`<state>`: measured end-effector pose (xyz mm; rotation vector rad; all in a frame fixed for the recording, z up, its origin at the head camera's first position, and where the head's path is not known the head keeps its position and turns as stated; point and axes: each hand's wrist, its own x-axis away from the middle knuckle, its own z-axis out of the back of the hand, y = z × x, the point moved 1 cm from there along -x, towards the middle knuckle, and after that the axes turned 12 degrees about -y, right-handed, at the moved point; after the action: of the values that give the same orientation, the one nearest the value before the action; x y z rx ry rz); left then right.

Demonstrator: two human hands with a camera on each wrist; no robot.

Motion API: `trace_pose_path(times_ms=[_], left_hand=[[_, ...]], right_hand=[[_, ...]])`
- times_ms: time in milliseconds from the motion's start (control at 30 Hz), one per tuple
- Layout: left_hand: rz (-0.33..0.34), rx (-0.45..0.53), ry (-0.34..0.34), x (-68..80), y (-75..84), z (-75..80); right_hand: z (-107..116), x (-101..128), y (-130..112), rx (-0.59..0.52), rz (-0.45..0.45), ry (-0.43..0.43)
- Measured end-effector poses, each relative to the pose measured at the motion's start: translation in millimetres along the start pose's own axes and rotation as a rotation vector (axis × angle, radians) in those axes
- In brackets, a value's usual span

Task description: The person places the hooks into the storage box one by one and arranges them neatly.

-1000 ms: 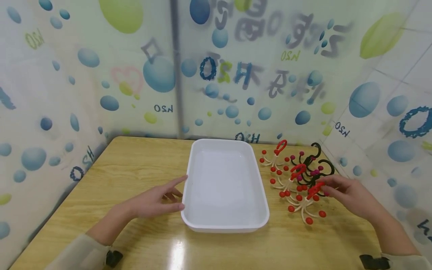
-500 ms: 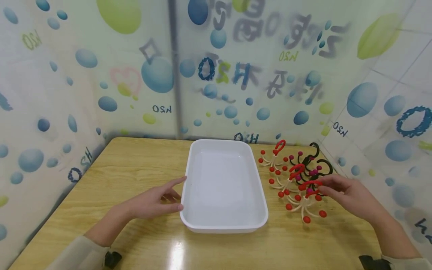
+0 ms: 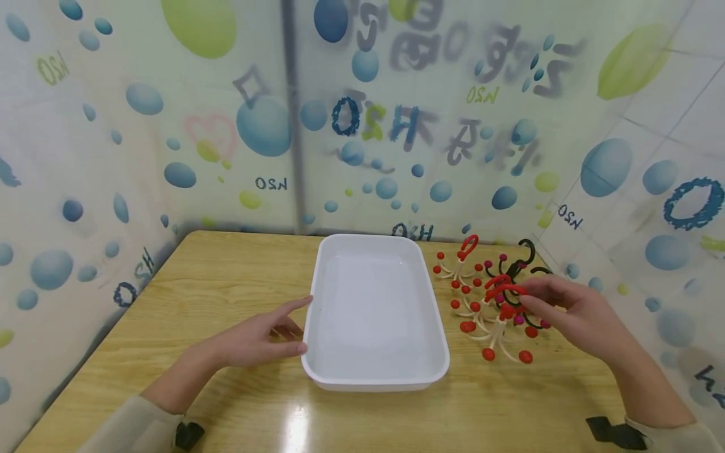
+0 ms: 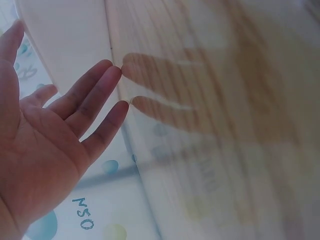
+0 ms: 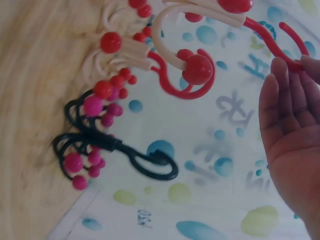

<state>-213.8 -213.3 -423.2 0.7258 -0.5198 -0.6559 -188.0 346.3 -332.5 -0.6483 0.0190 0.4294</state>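
My right hand (image 3: 578, 321) pinches the red hooked handle of a head massager (image 3: 500, 321) with cream prongs and red ball tips. In the right wrist view, that massager's handle (image 5: 270, 42) meets my thumb and fingertips, prongs pointing away from the hand. Close behind it sit another red-and-cream massager (image 3: 480, 310) and black ones (image 3: 515, 269) with magenta balls, partly hidden by the hand. My left hand (image 3: 255, 340) has its fingers extended, index and thumb tips at the left rim of a white tray (image 3: 376, 382). Nothing lies in the tray.
One more red-and-cream massager (image 3: 460, 267) stands toward the back, right of the tray. The wooden table (image 3: 243, 270) is bordered by pale patterned walls (image 3: 362, 189) at the back and both sides.
My right hand has shifted left and slightly up with the massager, whose handle tilts more toward the tray and whose prongs now hang lower. The left hand stays at the tray rim.
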Motion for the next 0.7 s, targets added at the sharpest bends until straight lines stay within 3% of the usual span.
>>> trace_pose_path(times_ms=[333,700], left_hand=[[-0.012,-0.001,-0.002,0.2,-1.0,0.2],[-0.016,-0.003,0.0,-0.6,-2.4,0.3]], right_hand=[[-6.5,-46.0,-41.3,-0.071,0.113,-0.016],[-28.4,-116.9,-80.1,-0.143,0.065,-0.102]])
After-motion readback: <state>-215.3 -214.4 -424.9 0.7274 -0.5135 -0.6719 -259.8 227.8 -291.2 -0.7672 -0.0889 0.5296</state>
